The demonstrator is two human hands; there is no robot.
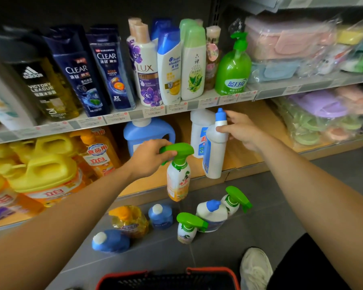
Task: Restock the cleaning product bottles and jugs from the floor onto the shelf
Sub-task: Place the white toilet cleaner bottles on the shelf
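Note:
My left hand (150, 158) grips the green trigger head of an orange spray bottle (178, 181), held in the air in front of the bottom shelf (245, 151). My right hand (240, 130) holds a white bottle with a blue angled cap (215, 151) by its neck, just at the shelf's front edge. On the grey floor below lie or stand two green-trigger spray bottles (189, 227) (235, 199), a white blue-capped bottle (212, 214), two blue jugs (160, 216) (110, 240) and a yellow pump refill (129, 221).
The bottom shelf holds a blue jug (148, 132), a white bottle (198, 130) and yellow detergent jugs (46, 172) at the left. Shampoo bottles (147, 65) fill the shelf above. A red-rimmed basket (168, 279) and a white shoe (256, 266) are near me.

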